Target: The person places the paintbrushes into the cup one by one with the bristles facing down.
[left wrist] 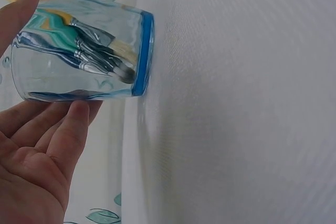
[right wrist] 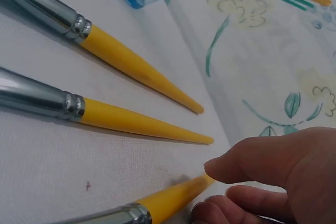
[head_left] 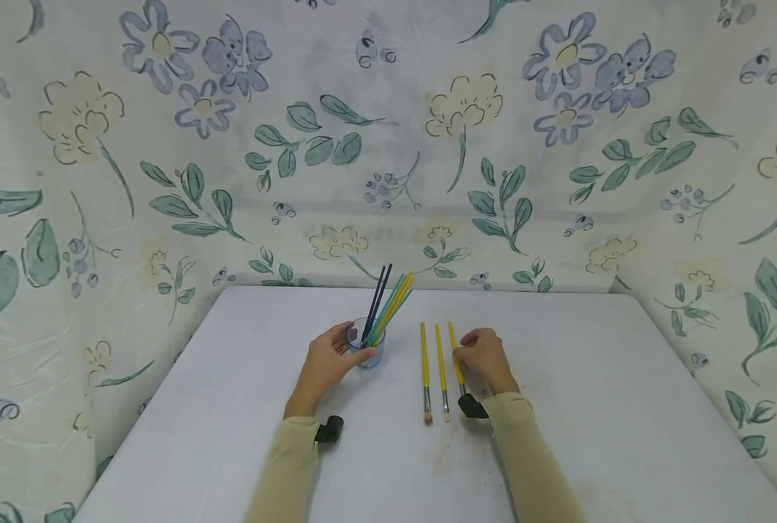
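Note:
My left hand (head_left: pixel 326 363) holds a clear glass (head_left: pixel 371 356) with a blue base, thumb on one side and fingers on the other. Several paintbrushes (head_left: pixel 398 298) with yellow, green and dark blue handles lean in it, bristles down, as the left wrist view of the glass (left wrist: pixel 52 80) shows. At the right, my right hand (head_left: pixel 486 357) pinches the handle of a yellow paintbrush (right wrist: pixel 170 199) near its end. Two more yellow paintbrushes, a middle one (head_left: pixel 441 356) and a left one (head_left: pixel 425 356), lie side by side between glass and right hand, bristles toward me.
A white-covered table (head_left: pixel 624 436) carries everything. Behind and beside it hangs a flower-patterned cloth (head_left: pixel 388 145), close along the table's back edge. Dark wrist cameras sit on the left sleeve (head_left: pixel 284 465) and the right sleeve (head_left: pixel 535 457).

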### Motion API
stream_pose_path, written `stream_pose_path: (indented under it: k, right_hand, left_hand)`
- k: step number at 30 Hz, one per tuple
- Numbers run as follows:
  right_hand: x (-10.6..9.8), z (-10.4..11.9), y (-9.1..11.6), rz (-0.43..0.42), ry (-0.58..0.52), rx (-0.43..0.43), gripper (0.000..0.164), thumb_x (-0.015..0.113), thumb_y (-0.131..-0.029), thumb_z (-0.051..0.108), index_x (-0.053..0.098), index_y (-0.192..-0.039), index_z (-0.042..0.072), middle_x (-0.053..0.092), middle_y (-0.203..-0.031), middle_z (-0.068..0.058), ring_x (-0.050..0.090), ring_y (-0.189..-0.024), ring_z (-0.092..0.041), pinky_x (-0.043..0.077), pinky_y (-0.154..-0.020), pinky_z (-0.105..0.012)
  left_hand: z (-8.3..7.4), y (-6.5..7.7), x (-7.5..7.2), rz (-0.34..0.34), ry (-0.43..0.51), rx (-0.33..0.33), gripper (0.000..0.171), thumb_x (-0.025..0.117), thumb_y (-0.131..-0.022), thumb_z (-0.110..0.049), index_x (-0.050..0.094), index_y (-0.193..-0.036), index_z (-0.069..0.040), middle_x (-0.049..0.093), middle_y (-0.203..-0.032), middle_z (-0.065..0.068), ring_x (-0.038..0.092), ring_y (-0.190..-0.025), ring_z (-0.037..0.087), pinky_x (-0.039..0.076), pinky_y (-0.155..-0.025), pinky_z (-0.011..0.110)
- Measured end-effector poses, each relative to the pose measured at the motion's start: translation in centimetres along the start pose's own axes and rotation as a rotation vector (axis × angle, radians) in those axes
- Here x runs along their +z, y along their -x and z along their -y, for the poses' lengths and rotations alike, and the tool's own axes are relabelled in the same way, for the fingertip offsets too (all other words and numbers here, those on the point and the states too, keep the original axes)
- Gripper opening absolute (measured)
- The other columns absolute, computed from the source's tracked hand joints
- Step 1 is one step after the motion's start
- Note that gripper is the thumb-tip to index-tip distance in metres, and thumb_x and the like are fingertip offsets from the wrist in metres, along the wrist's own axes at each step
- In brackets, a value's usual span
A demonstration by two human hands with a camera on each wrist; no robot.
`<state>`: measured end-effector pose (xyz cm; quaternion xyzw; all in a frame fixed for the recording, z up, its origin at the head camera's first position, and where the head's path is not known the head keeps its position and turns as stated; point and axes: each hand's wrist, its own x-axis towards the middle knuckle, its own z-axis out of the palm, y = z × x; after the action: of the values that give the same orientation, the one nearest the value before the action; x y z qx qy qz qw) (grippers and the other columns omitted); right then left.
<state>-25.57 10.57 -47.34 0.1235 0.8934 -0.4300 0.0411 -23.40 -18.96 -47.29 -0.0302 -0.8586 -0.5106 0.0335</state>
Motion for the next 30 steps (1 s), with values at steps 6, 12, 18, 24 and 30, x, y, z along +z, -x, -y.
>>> stream_pose_path:
  k: [6,12,18,24,30]
  right_hand:
    - [0.3,0.0,-0.2,0.028,0.01,0.003,0.027,0.075,-0.085,0.01,0.068,-0.11,0.002,0.069,-0.104,-0.014,0.064,-0.088,-0.025,0.055,-0.072,-0.029]
    - [0.4,0.2,-0.1,0.056,0.08,0.0,0.026,0.077,-0.085,0.012,0.068,-0.107,0.0,0.069,-0.103,-0.014,0.064,-0.086,-0.025,0.056,-0.073,-0.032]
    - [0.5,0.8,0.6,0.079,0.166,0.024,0.025,0.079,-0.086,0.015,0.067,-0.102,0.001,0.068,-0.097,-0.012,0.062,-0.082,-0.024,0.053,-0.069,-0.031]
    - [0.5,1.0,0.8,0.079,0.206,0.041,0.026,0.079,-0.086,0.019,0.066,-0.1,0.001,0.068,-0.093,-0.012,0.062,-0.078,-0.023,0.05,-0.062,-0.027]
    - [0.2,0.4,0.3,0.086,0.167,0.019,0.028,0.079,-0.087,0.023,0.068,-0.098,0.0,0.068,-0.089,-0.011,0.062,-0.074,-0.022,0.049,-0.06,-0.025]
  left_hand:
    - [0.0,0.0,-0.1,0.003,0.005,-0.006,0.092,0.088,-0.081,-0.043,0.047,-0.152,-0.001,0.057,-0.15,0.025,0.056,-0.141,0.036,0.049,-0.118,0.04]
    - [0.1,-0.1,0.0,0.005,-0.003,-0.017,0.092,0.088,-0.081,-0.044,0.047,-0.152,-0.002,0.056,-0.151,0.024,0.056,-0.141,0.035,0.049,-0.118,0.041]
    - [0.1,-0.2,0.0,0.007,-0.007,-0.024,0.092,0.088,-0.081,-0.044,0.047,-0.152,-0.002,0.056,-0.151,0.024,0.056,-0.142,0.035,0.049,-0.118,0.041]
    - [0.0,-0.2,0.0,0.012,-0.001,-0.022,0.091,0.088,-0.081,-0.043,0.048,-0.151,-0.001,0.056,-0.15,0.025,0.056,-0.141,0.036,0.048,-0.118,0.041]
    - [0.0,-0.1,0.0,0.012,0.004,-0.016,0.091,0.088,-0.081,-0.043,0.049,-0.15,0.0,0.056,-0.15,0.024,0.056,-0.141,0.036,0.048,-0.117,0.042]
